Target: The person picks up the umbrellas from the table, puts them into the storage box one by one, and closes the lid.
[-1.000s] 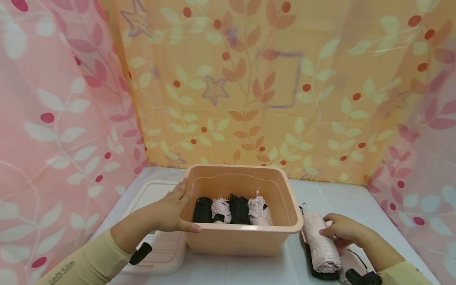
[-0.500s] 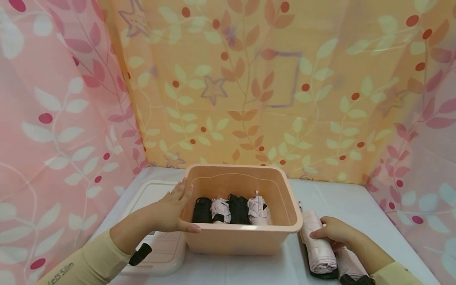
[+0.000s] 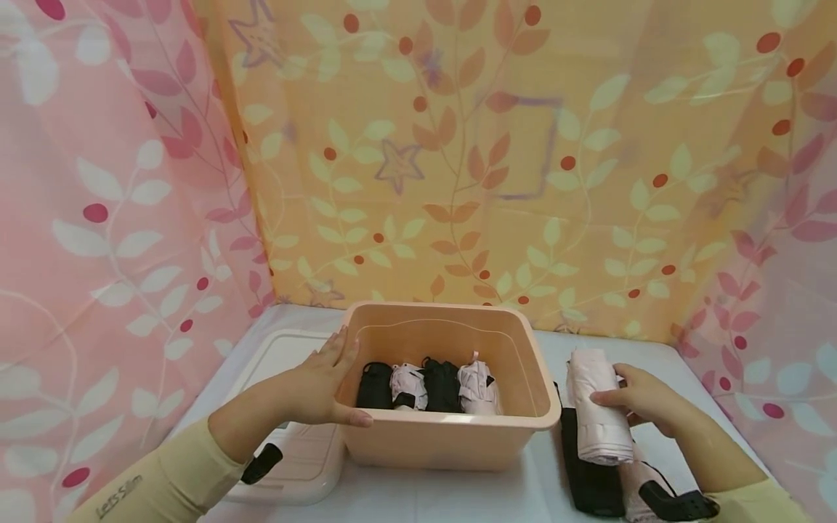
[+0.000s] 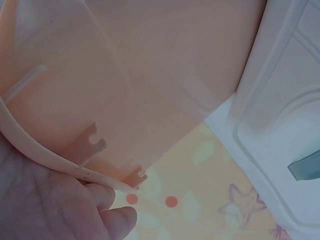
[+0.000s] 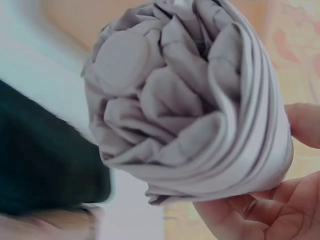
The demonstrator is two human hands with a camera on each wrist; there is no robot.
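Observation:
A folded pale pink umbrella [image 3: 598,407] is gripped by my right hand [image 3: 647,396], the thumb on its near side. In the right wrist view the pleated end of this umbrella [image 5: 175,100] fills the middle. It is raised above a black folded umbrella [image 3: 588,465] and another pink one [image 3: 637,479], both lying right of a peach plastic bin [image 3: 438,443]. Spread across the bin's left rim, my left hand [image 3: 314,385] has its thumb at the front corner. Inside the bin stand black umbrellas [image 3: 441,386] and pink umbrellas [image 3: 479,388] in an alternating row.
A whitish lid [image 3: 294,465] lies on the white table [image 3: 386,501] left of the bin, partly under my left forearm. Patterned cloth hangs behind as a yellow curtain [image 3: 458,181], with pink cloth [image 3: 131,254] at the sides.
My right hand has lifted the pink umbrella up and away from the black one, which now shows more fully. My left hand has stayed on the bin's rim.

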